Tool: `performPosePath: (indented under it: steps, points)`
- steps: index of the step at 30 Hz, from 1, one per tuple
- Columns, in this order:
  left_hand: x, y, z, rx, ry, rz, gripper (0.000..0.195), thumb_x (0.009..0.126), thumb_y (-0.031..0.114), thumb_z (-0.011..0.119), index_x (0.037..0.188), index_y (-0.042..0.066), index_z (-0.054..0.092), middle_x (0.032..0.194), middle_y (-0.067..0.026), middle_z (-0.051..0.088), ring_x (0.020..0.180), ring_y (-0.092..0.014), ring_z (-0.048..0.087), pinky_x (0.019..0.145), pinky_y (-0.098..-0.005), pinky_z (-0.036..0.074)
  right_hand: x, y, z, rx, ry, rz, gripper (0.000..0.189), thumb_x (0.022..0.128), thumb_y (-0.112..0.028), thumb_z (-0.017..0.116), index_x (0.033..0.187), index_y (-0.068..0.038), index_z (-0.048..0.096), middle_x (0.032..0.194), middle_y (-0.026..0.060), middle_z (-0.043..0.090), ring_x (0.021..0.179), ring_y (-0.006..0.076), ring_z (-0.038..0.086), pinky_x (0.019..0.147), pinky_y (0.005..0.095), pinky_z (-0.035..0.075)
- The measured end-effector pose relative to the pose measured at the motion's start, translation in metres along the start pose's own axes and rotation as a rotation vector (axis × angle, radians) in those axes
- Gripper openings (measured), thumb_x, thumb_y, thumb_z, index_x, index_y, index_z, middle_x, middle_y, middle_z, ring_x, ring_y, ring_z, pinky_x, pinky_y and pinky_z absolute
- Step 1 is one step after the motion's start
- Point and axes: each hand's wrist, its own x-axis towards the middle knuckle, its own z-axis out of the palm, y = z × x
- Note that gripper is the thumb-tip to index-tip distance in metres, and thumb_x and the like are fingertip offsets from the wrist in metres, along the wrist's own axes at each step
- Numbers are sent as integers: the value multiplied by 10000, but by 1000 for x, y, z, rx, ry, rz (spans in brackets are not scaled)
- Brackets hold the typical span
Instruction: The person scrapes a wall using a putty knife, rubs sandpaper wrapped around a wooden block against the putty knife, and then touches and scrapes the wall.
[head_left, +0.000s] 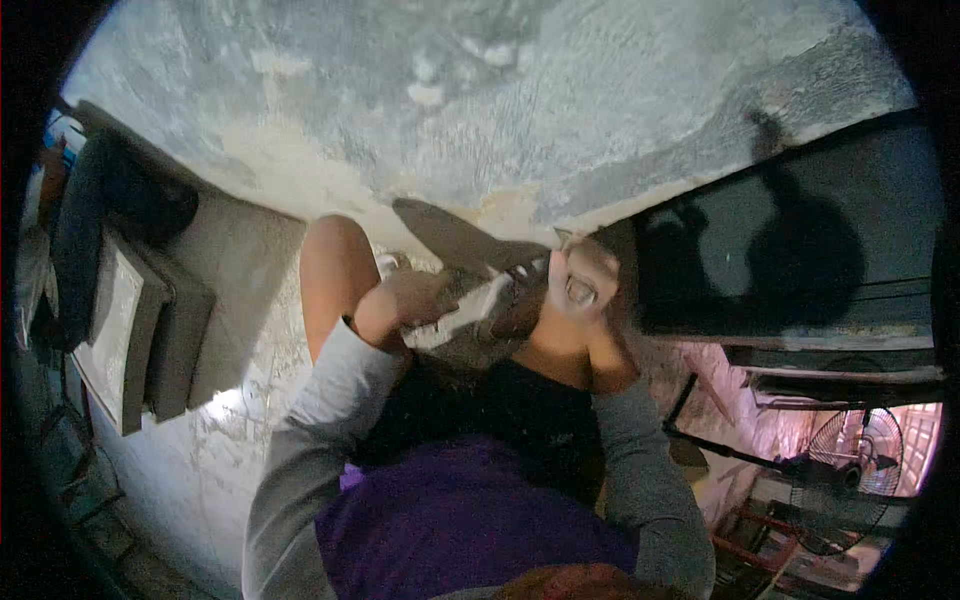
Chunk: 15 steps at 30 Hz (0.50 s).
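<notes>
My left hand (405, 301) grips the near left side of a blurred brown and whitish object (517, 292), held between my bent knees. Its kind is too smeared to name. On its right side my right hand (591, 271) is curled into a loose fist against it. A small pale pointed tip (562, 237) shows above that fist. Beyond the hands, a dark leaf-shaped patch (442, 236) stretches up to the left; I cannot tell whether it is a shadow or part of the object.
A worn plaster wall (450, 112) rises close in front. Left stand pale slab-like pieces (124, 337) with dark cloth (120, 195) behind. A dark panel (705, 300) carrying a shadow is at right, above a caged fan (847, 472) and a dark bar (727, 448).
</notes>
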Motion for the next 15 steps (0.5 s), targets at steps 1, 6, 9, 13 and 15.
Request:
performPosePath:
  steps: [1,6,9,13,15]
  points:
    - [-4,-5,-17,-4,-65,-87,529,915,343,571,1364,86,458,1062,-169,663,955,-319,649,823,-453,504,23,5,-19,153,-622,-60,340,808,51,606,535,-15,415,553,93,472,515,243,523,544,365,456]
    - [5,-11,-7,102,-16,45,433,923,378,543,1239,83,567,966,-177,680,854,-320,665,825,-486,469,29,5,-20,180,-444,-275,341,806,68,514,511,-22,369,529,82,425,434,219,432,454,318,374]
    - [2,-17,-4,69,185,95,425,922,401,539,1203,87,594,905,-176,683,842,-330,659,789,-482,478,21,5,-25,256,-530,-184,304,756,23,673,581,-74,444,561,40,504,491,190,518,515,309,438]
    - [-5,-7,-15,-50,62,108,460,879,383,562,1263,130,555,969,-195,679,891,-374,662,808,-477,491,31,-1,-26,385,-709,105,345,802,-17,657,556,-67,422,527,82,424,488,180,483,551,299,444]
    - [-7,-10,-6,64,233,166,456,883,377,569,1265,129,545,951,-188,681,872,-360,669,814,-468,496,31,-34,-17,247,-501,-214,359,775,84,581,541,-42,339,545,78,427,479,231,458,652,355,511]
